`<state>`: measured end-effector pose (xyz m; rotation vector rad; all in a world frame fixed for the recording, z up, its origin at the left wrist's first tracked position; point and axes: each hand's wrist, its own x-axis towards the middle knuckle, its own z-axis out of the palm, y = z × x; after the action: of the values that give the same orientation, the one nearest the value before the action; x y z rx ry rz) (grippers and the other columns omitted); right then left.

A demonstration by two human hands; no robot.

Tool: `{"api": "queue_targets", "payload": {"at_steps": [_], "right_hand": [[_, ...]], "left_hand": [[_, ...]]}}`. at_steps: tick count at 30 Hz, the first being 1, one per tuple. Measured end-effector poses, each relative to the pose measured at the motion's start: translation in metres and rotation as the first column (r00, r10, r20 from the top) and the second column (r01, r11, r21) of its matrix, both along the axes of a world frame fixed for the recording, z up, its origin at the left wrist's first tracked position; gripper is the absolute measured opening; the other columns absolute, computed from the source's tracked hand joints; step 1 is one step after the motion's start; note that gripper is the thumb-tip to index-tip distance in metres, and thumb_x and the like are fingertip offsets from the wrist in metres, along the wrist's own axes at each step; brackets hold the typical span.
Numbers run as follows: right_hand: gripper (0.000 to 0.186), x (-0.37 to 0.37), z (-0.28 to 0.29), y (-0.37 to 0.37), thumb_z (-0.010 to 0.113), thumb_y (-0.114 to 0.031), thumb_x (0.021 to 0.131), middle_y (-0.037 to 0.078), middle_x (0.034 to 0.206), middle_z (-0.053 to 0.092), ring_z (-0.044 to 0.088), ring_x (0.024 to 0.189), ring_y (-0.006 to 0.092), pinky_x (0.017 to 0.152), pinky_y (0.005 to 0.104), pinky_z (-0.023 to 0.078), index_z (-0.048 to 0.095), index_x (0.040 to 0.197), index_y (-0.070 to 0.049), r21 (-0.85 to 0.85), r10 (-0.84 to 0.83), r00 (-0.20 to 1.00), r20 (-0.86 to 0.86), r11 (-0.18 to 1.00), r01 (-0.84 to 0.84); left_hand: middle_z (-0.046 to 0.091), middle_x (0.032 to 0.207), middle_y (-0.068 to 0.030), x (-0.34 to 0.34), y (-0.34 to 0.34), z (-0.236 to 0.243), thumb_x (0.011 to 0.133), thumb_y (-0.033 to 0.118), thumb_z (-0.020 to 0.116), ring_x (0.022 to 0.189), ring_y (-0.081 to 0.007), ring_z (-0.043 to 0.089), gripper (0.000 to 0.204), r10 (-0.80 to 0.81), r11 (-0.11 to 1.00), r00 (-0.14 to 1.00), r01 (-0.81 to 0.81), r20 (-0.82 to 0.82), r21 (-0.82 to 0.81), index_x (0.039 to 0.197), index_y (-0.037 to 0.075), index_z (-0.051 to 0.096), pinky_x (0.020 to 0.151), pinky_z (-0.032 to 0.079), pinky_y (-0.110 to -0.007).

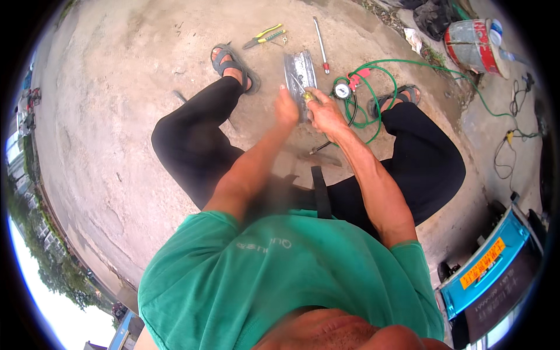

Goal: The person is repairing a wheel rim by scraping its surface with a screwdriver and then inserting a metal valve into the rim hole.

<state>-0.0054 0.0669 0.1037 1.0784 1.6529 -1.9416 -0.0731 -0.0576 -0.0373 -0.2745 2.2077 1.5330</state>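
Note:
A grey metal piece (303, 63), long and trough-like with a scuffed, shiny inside, lies on the ground between my feet. Along its left edge my left hand (286, 109) is closed with the thumb pointing up; most of its fingers are hidden. From the right, my right hand (326, 115) grips a screwdriver (308, 96) with a yellow handle. Its thin shaft slants up and left over the metal piece. Whether the tip touches the metal is too small to tell.
Pliers (269, 36) with yellow-green handles and a long metal rod (321, 45) with a red end lie beyond. A round gauge (342, 90) with a red grip and green hose (392, 60) sits by my right foot. A red-grey bucket (473, 46) and blue vehicle panel (466, 294) stand right.

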Motion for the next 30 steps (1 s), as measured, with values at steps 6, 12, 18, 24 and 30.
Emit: {"api": "queue_targets", "payload": {"at_steps": [6,12,18,24,30], "right_hand": [[0.042,0.02,0.005,-0.006,0.056,-0.023,0.102,0.006,0.079,0.065,0.059,0.066,0.0134,0.058,0.0344,0.048,0.06,0.143,-0.014,-0.01,0.028,0.999,0.029,1.0,-0.028],[0.046,-0.031,-0.005,0.007,0.056,-0.023,0.1,0.011,0.082,0.069,0.065,0.069,0.0194,0.062,0.0374,0.051,0.059,0.144,-0.012,0.105,0.048,0.999,0.013,0.993,-0.049],[0.046,0.018,-0.005,-0.004,0.057,-0.023,0.099,0.011,0.083,0.07,0.066,0.073,0.0193,0.07,0.037,0.052,0.059,0.144,-0.012,0.185,0.133,0.991,-0.023,0.975,-0.126],[0.048,-0.049,-0.017,0.016,0.058,-0.024,0.099,0.012,0.081,0.069,0.064,0.065,0.0203,0.06,0.0383,0.05,0.058,0.145,-0.01,0.159,0.132,0.99,0.042,0.978,-0.138],[0.047,-0.022,0.007,0.017,0.057,-0.025,0.099,0.011,0.083,0.068,0.063,0.063,0.0162,0.054,0.035,0.048,0.06,0.143,-0.01,0.128,0.158,0.987,0.041,0.979,-0.162]], "left_hand": [[0.071,0.102,-0.0347,0.008,0.009,0.029,0.108,0.057,0.025,0.102,-0.0461,0.068,0.08,0.089,0.995,0.996,-0.089,0.0,-0.036,0.11,-0.01,0.069,0.091,0.048,-0.054],[0.072,0.098,-0.0324,0.012,0.007,0.028,0.107,0.06,0.026,0.1,-0.0431,0.07,0.084,-0.022,0.983,0.997,0.009,-0.072,-0.181,0.104,-0.011,0.07,0.091,0.048,-0.055],[0.071,0.101,-0.0355,0.011,0.004,0.017,0.108,0.058,0.025,0.104,-0.0486,0.068,0.083,0.04,0.998,0.998,-0.041,-0.039,-0.047,0.106,-0.012,0.069,0.091,0.047,-0.056],[0.07,0.103,-0.0368,0.018,-0.001,-0.01,0.108,0.057,0.024,0.106,-0.0495,0.067,0.082,0.035,0.993,0.99,-0.05,-0.136,-0.11,0.108,-0.013,0.068,0.092,0.047,-0.056],[0.07,0.099,-0.0355,0.02,-0.001,0.006,0.108,0.056,0.025,0.102,-0.0513,0.067,0.08,0.049,0.999,0.996,-0.047,-0.069,0.025,0.103,-0.012,0.068,0.09,0.046,-0.057]]}}
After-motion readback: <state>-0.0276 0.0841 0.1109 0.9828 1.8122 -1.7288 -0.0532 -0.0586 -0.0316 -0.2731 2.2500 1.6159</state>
